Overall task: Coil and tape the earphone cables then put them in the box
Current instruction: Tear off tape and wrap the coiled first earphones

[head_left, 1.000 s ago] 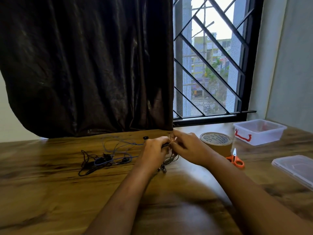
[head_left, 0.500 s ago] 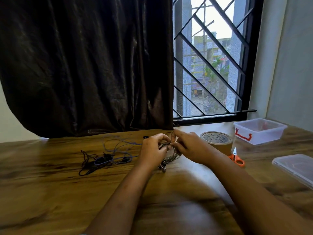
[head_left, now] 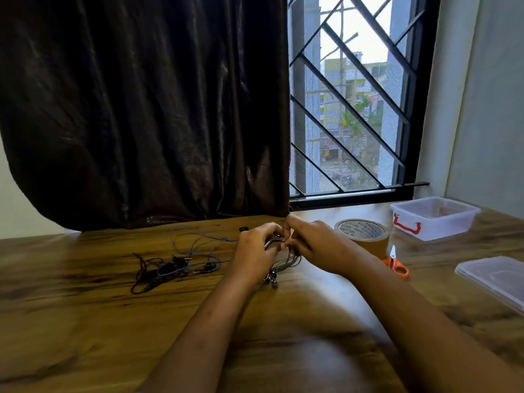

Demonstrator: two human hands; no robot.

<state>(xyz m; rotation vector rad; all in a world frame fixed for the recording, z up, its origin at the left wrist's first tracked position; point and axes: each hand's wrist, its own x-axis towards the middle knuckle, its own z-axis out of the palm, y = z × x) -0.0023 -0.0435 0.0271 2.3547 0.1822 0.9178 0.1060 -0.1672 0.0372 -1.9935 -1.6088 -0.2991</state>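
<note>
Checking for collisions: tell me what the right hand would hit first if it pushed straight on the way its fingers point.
The right hand points leftward at the left hand; it would probably meet that hand's fingers almost at once, with the grey earphone cable bunched between them. Depth is unclear.

The wood-grain bench (head_left: 85, 321) is shining faintly; right of the tape roll (head_left: 361, 236), the clear plastic box (head_left: 433, 219) is looking smooth, glossy.
</note>
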